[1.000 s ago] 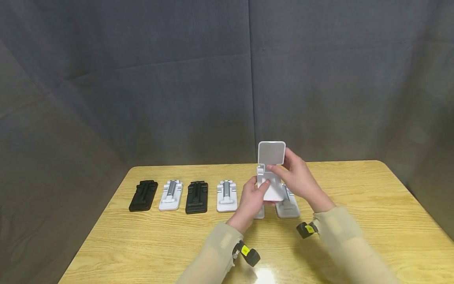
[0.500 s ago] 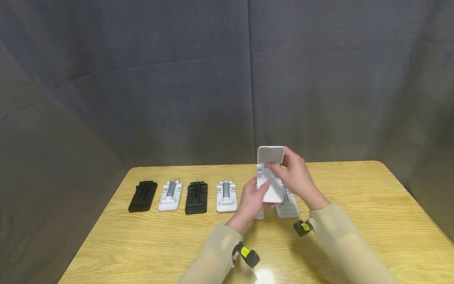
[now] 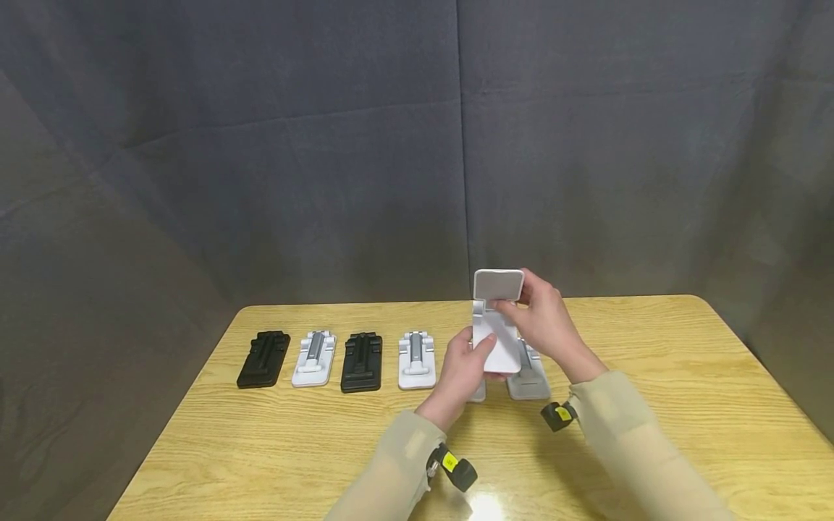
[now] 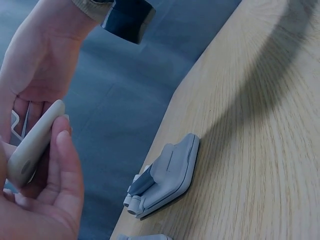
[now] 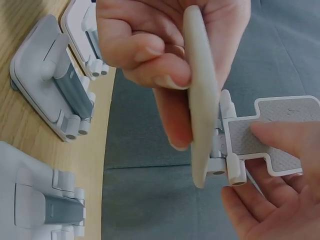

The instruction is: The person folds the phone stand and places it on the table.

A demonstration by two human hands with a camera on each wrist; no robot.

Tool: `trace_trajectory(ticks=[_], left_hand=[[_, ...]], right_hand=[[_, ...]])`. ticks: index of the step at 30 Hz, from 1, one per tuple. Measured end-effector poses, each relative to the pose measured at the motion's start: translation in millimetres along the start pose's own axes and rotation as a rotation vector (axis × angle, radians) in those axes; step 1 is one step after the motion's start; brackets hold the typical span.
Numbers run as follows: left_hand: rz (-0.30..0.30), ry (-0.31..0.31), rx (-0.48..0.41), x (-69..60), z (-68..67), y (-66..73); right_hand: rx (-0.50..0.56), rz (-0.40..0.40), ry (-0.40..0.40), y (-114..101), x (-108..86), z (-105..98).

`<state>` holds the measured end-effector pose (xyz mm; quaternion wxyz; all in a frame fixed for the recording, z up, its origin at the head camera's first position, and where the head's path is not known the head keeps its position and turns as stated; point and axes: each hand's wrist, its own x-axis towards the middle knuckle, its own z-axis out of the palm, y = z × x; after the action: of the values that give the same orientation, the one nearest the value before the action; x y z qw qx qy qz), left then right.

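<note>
A white folding phone stand (image 3: 502, 346) is held up above the table, its grey-padded upper plate (image 3: 498, 282) swung up at an angle to the base. My left hand (image 3: 461, 367) grips the base, thumb across its face and fingers behind. In the right wrist view the base (image 5: 201, 110) appears edge-on, with the hinge beside it. My right hand (image 3: 547, 320) pinches the upper plate near the hinge, thumb on the grey pad (image 5: 245, 137) and fingers behind. The left wrist view shows the base's edge (image 4: 35, 142) between the hands.
Several folded phone stands lie in a row on the wooden table (image 3: 313, 449): a black one (image 3: 263, 359) at far left, a white one (image 3: 314, 359), another black one (image 3: 361, 362), a white one (image 3: 417, 359), and a whitish one (image 3: 529, 380) partly behind the held stand. Dark cloth (image 3: 326, 181) hangs behind.
Over the first half second, my right hand tilted the stand's upper plate, which now looks shorter in the head view. My left hand stays almost still. Little differs in the last half second.
</note>
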<state>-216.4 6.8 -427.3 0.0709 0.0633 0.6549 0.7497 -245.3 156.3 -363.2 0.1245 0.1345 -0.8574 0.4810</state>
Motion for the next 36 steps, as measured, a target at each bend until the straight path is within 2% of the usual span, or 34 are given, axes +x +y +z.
trace_trajectory(ticks=[8,20,27,36], left_hand=[[0.025,-0.006,0.005,1.7,-2.1,4.7],[0.004,-0.007,0.035,-0.1,-3.3,3.6],[0.000,-0.004,0.049,-0.3,-3.2,1.6],[0.016,0.005,0.037,0.0,-2.6,0.2]], right_hand=[[0.040,0.037,-0.045,-11.0,0.3,-10.1],[0.054,0.102,0.017,-29.5,11.5,-31.7],[0.003,0.122,-0.031,-29.2,12.7,-32.5],[0.055,0.154,-0.063,-27.6,11.1,-24.8]])
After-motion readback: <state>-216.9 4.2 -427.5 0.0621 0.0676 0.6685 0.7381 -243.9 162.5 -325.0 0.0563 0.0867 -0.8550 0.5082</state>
